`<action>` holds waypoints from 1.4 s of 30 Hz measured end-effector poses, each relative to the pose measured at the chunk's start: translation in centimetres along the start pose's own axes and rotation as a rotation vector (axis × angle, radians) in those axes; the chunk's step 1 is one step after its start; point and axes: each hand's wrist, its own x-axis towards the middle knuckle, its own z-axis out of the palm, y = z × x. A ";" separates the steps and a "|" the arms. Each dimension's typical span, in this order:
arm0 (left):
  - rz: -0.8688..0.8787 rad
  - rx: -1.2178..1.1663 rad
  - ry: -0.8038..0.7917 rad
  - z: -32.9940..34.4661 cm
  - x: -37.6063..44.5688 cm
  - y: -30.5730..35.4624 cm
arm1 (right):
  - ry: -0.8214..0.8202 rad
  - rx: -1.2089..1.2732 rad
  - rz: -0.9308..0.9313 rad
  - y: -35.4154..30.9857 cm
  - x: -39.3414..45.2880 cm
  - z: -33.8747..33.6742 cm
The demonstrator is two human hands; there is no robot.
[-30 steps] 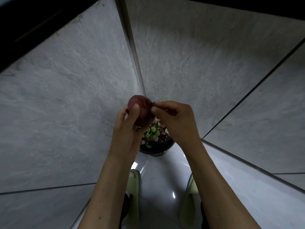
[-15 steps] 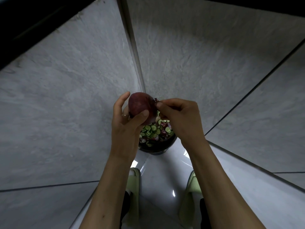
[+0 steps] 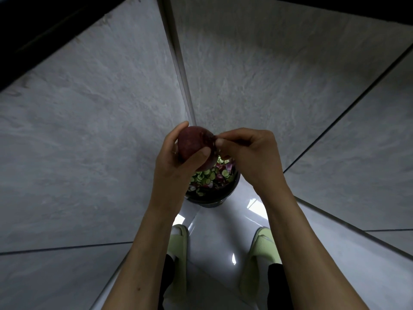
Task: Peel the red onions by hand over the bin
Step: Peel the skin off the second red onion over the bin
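Observation:
A dark red onion [image 3: 192,142] is held in mid-air above a round black bin [image 3: 212,199] in the head view. My left hand [image 3: 176,162] grips the onion from the left, thumb across its front and fingers behind it. My right hand [image 3: 248,153] meets the onion's right end, and its thumb and fingertips pinch a bit of onion skin there. Inside the bin lie green cucumber slices and purple onion scraps [image 3: 211,177], partly hidden by the onion and both hands.
The bin stands in a corner between two grey tiled walls [image 3: 89,130], on a glossy white floor [image 3: 214,233]. Two feet in pale green slippers [image 3: 180,242] stand just before the bin, one at each side.
My left hand has turned the onion in its grip, the thumb sliding from the top across the front. My right hand stays at the onion's right end, pinching skin.

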 end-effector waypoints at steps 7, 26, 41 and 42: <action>-0.084 -0.132 0.026 0.8 0.0 -0.1 | -0.003 0.202 0.101 0.1 -0.2 0.1; -0.056 -0.038 0.048 1.0 -0.4 -0.6 | -0.044 -0.336 -0.099 0.1 -0.2 -0.9; -0.166 -0.238 0.038 1.2 -0.6 -0.6 | -0.044 -0.400 -0.218 0.6 -0.3 -0.8; -0.166 -0.244 0.035 1.2 -0.6 -0.6 | -0.046 -0.400 -0.219 0.6 -0.3 -0.8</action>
